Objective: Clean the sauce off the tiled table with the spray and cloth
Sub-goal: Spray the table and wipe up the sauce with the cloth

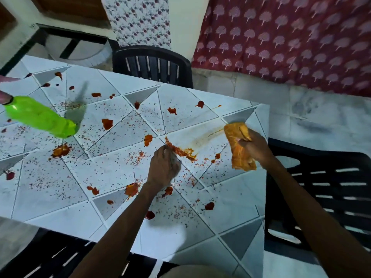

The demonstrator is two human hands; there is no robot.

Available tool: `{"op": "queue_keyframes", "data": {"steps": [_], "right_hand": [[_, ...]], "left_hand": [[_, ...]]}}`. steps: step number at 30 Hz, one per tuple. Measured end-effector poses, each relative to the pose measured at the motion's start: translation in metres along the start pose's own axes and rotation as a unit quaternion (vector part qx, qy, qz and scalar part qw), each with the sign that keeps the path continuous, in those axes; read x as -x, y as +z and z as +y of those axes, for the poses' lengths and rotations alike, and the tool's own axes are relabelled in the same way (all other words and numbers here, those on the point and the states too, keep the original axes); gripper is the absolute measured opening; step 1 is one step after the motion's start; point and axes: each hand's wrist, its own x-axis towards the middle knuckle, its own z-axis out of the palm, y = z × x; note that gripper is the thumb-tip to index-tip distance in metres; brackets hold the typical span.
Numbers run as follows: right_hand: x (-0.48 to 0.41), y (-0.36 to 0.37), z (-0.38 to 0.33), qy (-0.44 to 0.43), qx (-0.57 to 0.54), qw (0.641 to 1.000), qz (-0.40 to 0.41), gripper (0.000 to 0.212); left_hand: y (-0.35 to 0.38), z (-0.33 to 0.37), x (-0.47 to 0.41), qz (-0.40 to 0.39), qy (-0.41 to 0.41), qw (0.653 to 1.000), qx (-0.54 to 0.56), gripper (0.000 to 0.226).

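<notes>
The tiled table point(230, 213) is white and grey, spattered with red-orange sauce blobs point(107, 123) and fine specks. A thick scraped smear of sauce point(180, 150) lies at the centre, with a wiped streak running right from it. My left hand point(163, 169) rests on the table beside that smear, fingers curled; something greyish shows under them and I cannot make it out. My right hand point(255, 145) grips a sauce-stained orange cloth point(240, 145), held above the table near its right edge. The green spray bottle point(40, 117) stands at the far left.
A black plastic chair point(152, 65) stands at the far side, another chair point(321, 189) on the right and a third chair point(60, 257) at the near side. A red patterned curtain point(291, 41) hangs behind. The floor point(313, 117) is pale marble.
</notes>
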Motion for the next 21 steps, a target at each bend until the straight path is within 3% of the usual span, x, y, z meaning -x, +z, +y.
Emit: {"op": "queue_keyframes", "data": {"steps": [5,10,15,21], "right_hand": [[0.006,-0.023,0.037,0.105,-0.021,0.993,0.054,0.038],[0.0,0.006,0.044,0.158,-0.055,0.986,0.012,0.037],[0.002,0.072,-0.003,0.107,-0.088,0.99,-0.027,0.026],[0.017,0.147,-0.068,0.043,-0.103,0.983,-0.148,0.027]], "left_hand": [[0.007,0.001,0.004,-0.003,-0.004,1.0,-0.012,0.049],[0.008,-0.006,0.012,-0.009,-0.027,0.999,-0.025,0.068],[0.004,-0.018,0.021,-0.022,-0.064,0.997,-0.027,0.072],[-0.003,-0.035,0.038,-0.028,-0.076,0.996,-0.041,0.063]]}}
